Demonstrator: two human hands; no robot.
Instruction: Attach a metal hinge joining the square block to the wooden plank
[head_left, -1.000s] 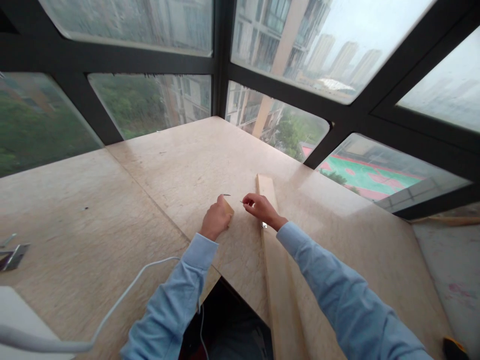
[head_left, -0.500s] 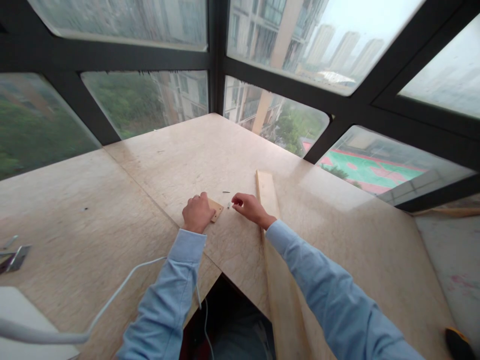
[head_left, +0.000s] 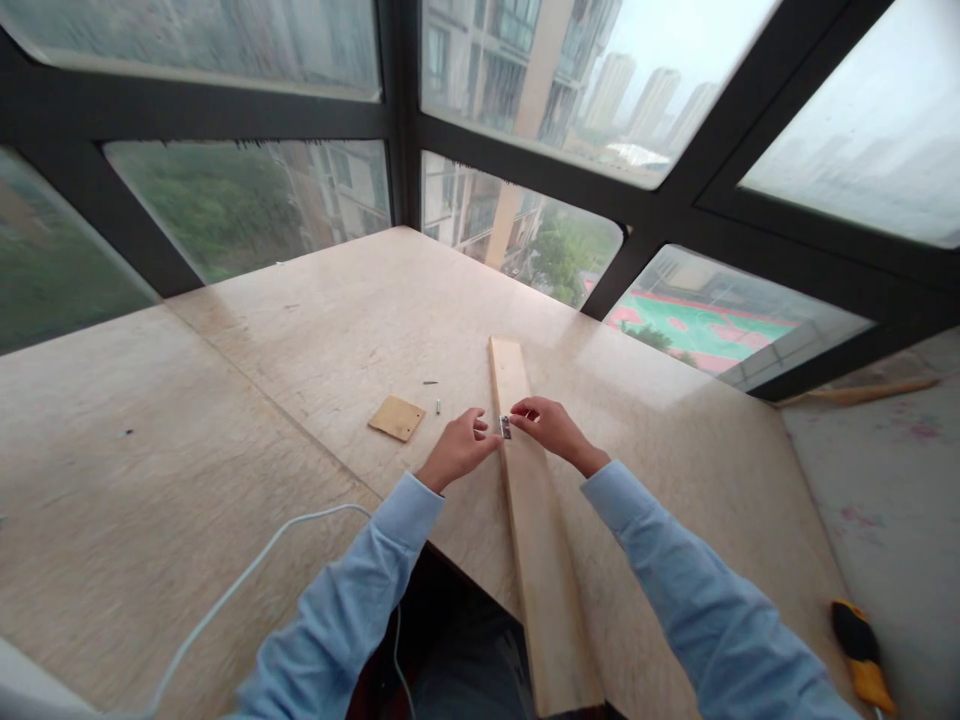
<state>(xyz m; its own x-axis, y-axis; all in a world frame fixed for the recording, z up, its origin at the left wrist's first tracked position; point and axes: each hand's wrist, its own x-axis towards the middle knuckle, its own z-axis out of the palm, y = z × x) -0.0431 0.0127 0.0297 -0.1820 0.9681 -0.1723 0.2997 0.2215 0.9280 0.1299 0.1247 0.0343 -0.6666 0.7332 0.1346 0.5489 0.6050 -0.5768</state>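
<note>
Across the pale wooden board [head_left: 540,540] lies a small shiny metal plate [head_left: 505,428] with dark reflections, set between my two hands. The thumb of my left hand [head_left: 461,448] reaches to the plate's lower left edge, its other fingers loosely bent and apart from the thumb. My right hand [head_left: 556,430] has its fingertips pinched at the plate's right side. To the left, a thin square wooden piece [head_left: 397,417] with small holes rests flat on the tabletop. Beside it are a short silvery metal piece [head_left: 438,406] and a thin dark pointed one [head_left: 430,382], too small to name.
A white cable [head_left: 262,545] curves over the stone-like tabletop [head_left: 285,400] at the left and drops past the front edge. The board overhangs that edge towards me. At the far right lies a black and yellow tool [head_left: 859,655]. Dark-framed windows [head_left: 405,120] border the back.
My left hand has left the wooden square and moved right to the board. My right hand has moved right onto the board, and the metal plate now shows there. The view has turned slightly right.
</note>
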